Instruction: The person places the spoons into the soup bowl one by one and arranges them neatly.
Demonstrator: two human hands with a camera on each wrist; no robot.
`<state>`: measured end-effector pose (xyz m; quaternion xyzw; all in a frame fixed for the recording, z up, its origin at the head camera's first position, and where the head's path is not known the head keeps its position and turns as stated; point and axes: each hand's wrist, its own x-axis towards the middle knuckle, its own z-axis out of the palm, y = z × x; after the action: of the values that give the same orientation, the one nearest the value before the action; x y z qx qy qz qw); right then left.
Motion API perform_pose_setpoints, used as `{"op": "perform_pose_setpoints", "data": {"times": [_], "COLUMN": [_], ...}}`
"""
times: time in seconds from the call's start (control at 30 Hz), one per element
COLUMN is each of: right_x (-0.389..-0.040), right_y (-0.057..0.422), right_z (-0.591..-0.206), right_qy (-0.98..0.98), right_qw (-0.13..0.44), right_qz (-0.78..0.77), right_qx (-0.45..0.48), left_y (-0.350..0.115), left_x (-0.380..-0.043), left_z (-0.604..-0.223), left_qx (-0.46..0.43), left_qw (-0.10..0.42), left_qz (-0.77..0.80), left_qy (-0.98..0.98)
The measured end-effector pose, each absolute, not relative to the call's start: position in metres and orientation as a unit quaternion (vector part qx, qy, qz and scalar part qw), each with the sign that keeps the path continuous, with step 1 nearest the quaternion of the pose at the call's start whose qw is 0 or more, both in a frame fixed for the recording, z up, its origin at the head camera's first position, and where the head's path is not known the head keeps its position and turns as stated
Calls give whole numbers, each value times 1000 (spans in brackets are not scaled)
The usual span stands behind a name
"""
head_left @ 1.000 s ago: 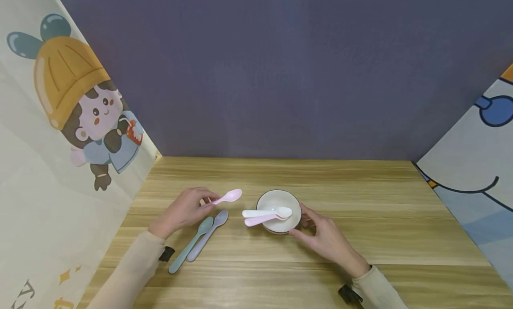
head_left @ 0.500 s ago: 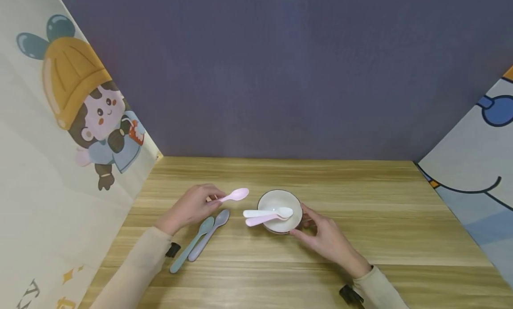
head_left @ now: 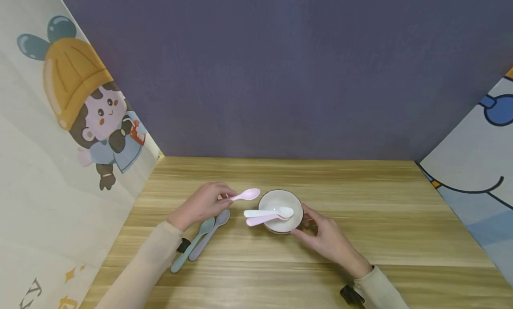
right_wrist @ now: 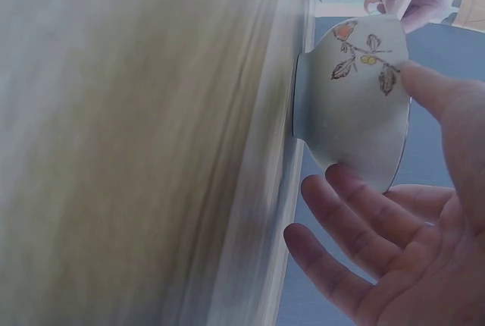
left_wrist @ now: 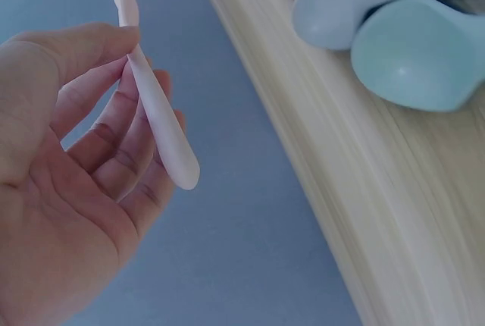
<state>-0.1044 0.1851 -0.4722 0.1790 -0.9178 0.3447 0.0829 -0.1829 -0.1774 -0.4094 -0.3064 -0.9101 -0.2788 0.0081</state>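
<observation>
Left hand [head_left: 205, 201] pinches a pink spoon [head_left: 250, 194] near the bowl [head_left: 280, 198], which the right hand [head_left: 329, 238] grips well inside the side edges of the tabletop [head_left: 360, 211]. Left wall [head_left: 44, 224] shows "ky".

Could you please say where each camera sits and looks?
Head: on the head, facing forward and down at a bowl; left hand, right hand and sleeves show.
Left wrist: on that wrist, facing its hand pinching a pink spoon.
Right wrist: on that wrist, facing its hand at the bowl.
Head and right wrist share the bowl.
</observation>
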Motion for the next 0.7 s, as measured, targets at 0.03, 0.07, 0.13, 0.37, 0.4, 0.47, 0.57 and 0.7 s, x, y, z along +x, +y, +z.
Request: {"op": "perform_pose_setpoints", "data": {"times": [0.03,0.07,0.13,0.37,0.4,0.47,0.57,0.7], "right_x": [-105,-105,-105,-105,-105,-105,-105,-105], "right_y": [185,186,186,187,187,187,187,187], "right_z": [-473,-473,-473,-471,-471,-471,-470,-472], "right_qy": [-918,-918,-917,-917,-917,-917,-916,-918], "right_qw": [82,82,80,76,77,77,78,82], "right_qz": [345,345,346,348,349,349,348,342], "right_qx": [179,179,178,178,178,179,182,182], "left_y": [-175,-173,-169,-156,-154,-152,-148,-142], "left_x": [-183,-184,-185,-187,-187,-188,-189,-189], "left_z": [-409,-409,-408,-407,-407,-407,-407,-408], "left_qx": [-307,-307,-307,-313,-313,-315,-316,-315], "left_qw": [4,0,-6,-20,-22,-25,-31,-38], "left_qz": [-280,-280,-281,-281,-280,-279,-280,-279], "left_qy": [-910,-910,-909,-907,-907,-907,-906,-906]}}
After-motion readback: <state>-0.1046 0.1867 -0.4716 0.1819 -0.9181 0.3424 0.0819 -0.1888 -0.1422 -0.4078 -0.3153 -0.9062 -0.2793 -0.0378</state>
